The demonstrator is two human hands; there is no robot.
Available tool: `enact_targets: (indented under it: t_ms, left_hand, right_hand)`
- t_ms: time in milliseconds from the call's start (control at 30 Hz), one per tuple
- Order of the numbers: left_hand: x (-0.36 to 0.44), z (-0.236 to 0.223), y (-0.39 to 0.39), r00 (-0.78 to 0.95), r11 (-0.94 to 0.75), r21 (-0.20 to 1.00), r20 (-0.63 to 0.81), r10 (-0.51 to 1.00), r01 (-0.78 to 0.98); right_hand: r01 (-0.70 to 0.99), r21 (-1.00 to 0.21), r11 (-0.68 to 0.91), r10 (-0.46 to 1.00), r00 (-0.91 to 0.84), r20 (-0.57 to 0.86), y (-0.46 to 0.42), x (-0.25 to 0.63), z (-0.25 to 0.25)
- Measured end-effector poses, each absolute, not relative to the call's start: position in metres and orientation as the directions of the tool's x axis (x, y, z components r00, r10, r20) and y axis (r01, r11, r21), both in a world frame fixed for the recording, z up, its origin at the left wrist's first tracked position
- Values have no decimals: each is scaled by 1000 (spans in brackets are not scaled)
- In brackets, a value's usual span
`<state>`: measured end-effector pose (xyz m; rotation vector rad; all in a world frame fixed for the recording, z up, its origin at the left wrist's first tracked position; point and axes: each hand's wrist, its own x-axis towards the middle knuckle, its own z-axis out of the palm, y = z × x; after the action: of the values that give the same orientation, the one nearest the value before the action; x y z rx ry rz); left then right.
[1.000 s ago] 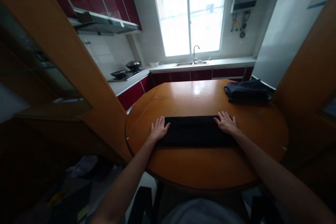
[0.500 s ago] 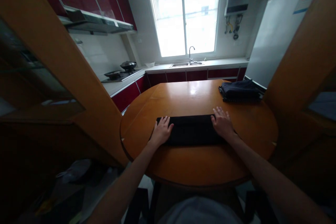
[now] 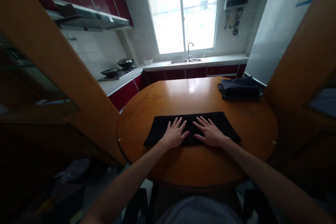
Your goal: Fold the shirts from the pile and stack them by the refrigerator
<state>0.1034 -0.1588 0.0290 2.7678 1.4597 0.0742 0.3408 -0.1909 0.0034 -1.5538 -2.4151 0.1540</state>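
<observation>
A folded black cloth [image 3: 157, 129], perhaps a garment, lies flat and wide on the wooden table [image 3: 194, 168] in front of me. My left hand [image 3: 174, 134] rests palm down on it, left of the middle, with the fingers spread. Just right of the middle, my right hand [image 3: 209, 133] lies flat on the same cloth, its fingers also spread. A gap of black fabric shows between the two hands. Neither hand grips anything. The parts of the cloth under my palms are hidden.
A stack of folded dark clothes [image 3: 240, 88] sits at the table's far right. Beyond the table are a counter with a sink [image 3: 186, 61] and a stove [image 3: 119, 73] with pans. Wooden frames [image 3: 97, 112] stand on both sides.
Both hands have moved inward from the cloth's two ends toward its middle, with fingers now more spread. The cloth's left and right ends are now uncovered.
</observation>
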Motion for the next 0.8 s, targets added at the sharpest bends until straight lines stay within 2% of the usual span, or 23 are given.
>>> enact_targets:
  t_ms: [100, 267, 367, 467, 567, 633, 733, 800]
  left_hand:
    - [138, 35, -144, 584, -590, 44, 93, 806, 806]
    - [176, 22, -124, 551, -559, 67, 104, 828, 827]
    - [176, 9, -121, 546, -562, 68, 165, 821, 825]
    - [171, 4, -120, 556, -574, 64, 185, 810, 816]
    - [171, 5, -119, 545, -562, 68, 174, 820, 824]
    - [171, 6, -118, 548, -565, 76, 166, 820, 821]
    - [171, 7, -119, 571, -589, 98, 160, 805, 802]
    - [170, 6, -120, 579, -597, 113, 155, 800, 795]
  right_hand:
    - [880, -231, 414, 909, -389, 148, -190, 341, 4]
    - [871, -258, 419, 908, -396, 136, -190, 343, 5]
    - [849, -310, 429, 904, -401, 152, -187, 344, 3]
    - [806, -412, 426, 905, -368, 215, -181, 350, 3]
    - [780, -522, 345, 920, -170, 353, -172, 369, 7]
    - [795, -575, 194, 918, 59, 392, -165, 389, 10]
    - [747, -654, -120, 889, 374, 264, -159, 421, 13]
    - [680, -688, -253, 876, 463, 135, -158, 439, 15]
